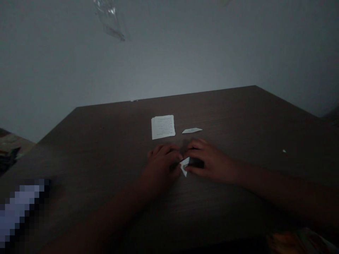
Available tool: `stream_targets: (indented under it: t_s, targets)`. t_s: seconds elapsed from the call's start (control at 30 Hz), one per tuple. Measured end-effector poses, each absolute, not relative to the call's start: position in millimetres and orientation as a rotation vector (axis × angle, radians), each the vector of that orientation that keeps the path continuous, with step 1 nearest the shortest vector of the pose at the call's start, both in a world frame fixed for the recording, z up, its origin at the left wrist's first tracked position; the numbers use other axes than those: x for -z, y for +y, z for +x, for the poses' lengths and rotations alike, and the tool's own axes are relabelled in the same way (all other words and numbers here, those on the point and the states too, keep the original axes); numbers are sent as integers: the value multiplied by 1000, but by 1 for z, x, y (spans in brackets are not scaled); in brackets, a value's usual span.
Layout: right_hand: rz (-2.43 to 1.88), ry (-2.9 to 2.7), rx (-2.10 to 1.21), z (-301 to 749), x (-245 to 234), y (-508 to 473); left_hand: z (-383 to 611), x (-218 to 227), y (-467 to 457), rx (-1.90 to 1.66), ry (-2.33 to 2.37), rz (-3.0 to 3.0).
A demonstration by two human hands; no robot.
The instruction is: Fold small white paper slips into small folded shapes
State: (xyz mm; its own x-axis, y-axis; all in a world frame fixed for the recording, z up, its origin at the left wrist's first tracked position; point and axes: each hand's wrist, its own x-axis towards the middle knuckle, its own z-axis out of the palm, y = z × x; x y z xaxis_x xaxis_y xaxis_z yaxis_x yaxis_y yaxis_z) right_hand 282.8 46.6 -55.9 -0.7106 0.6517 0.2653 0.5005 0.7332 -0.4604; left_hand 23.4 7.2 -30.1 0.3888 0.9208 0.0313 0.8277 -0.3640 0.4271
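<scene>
Between my two hands is a small folded piece of white paper (185,165), roughly triangular, just above or on the dark wooden table (106,158). My left hand (164,164) pinches its left side, with the fingers curled. On the other side, my right hand (205,160) grips the right side between thumb and fingers. Part of the paper is hidden behind the fingertips. Just beyond my hands lie a stack of square printed paper sheets (163,127) and, to its right, a flat folded paper strip (192,130) with pointed ends.
A pixelated, bright-topped object (21,204) lies at the left. A tiny white scrap (284,151) is on the right of the table, and another paper bit (134,100) at the back edge. Clear plastic (111,17) shows against the pale wall (185,53).
</scene>
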Motion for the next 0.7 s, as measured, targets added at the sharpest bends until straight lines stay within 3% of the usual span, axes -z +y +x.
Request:
stream_targets:
  t_s: [0.37, 0.7]
  targets:
    - [-804, -2519, -467, 282, 57, 50, 11, 38, 15, -426, 1358, 2330]
    - [-806, -2548, -439, 284, 63, 50, 20, 16, 5, -243, 1338, 2443]
